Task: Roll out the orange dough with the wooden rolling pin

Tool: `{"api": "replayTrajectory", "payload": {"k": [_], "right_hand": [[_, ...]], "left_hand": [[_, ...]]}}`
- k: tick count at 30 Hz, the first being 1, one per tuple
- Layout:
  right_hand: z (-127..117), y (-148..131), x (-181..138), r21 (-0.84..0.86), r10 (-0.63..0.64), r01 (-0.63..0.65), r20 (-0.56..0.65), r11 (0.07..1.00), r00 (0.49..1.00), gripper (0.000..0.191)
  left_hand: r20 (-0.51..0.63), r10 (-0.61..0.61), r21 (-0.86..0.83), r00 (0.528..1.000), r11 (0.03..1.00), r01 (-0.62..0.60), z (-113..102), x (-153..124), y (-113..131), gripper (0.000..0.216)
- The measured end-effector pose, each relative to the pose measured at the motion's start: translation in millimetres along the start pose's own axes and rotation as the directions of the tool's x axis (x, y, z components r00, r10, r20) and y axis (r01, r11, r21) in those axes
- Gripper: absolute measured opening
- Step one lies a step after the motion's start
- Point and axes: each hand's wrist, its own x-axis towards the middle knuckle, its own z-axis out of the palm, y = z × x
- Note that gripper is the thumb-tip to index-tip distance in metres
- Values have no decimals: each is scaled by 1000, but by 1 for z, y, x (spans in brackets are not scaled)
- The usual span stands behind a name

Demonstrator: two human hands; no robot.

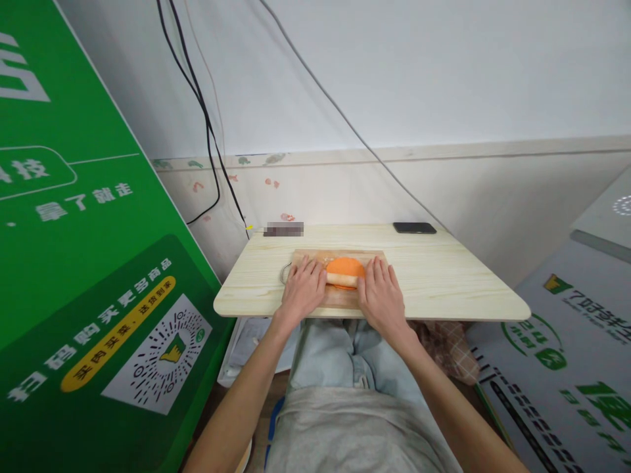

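Note:
A flat round of orange dough (346, 266) lies on a wooden board (340, 299) near the front edge of a small light-wood table (444, 282). A wooden rolling pin (342, 280) lies across the near side of the dough. My left hand (303, 289) rests flat on the pin's left end, fingers stretched forward. My right hand (382, 292) lies flat on the pin's right end in the same way. Most of the pin is hidden under my palms.
A black phone (415, 227) lies at the table's far right edge. A blurred small object (282, 228) sits at the far left edge. Black and grey cables (207, 125) hang down the wall. A large green sign (73, 249) stands at my left, printed boards (566, 348) at right.

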Motion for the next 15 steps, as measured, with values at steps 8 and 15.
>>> {"api": "replayTrajectory", "payload": {"k": [8, 15], "right_hand": [[4, 9, 40, 56, 37, -39, 39, 998, 999, 65], [11, 27, 110, 91, 50, -72, 223, 993, 973, 60]], "left_hand": [[55, 2, 26, 998, 1000, -4, 5, 34, -6, 58], [156, -95, 49, 983, 995, 89, 9, 108, -10, 59]]}}
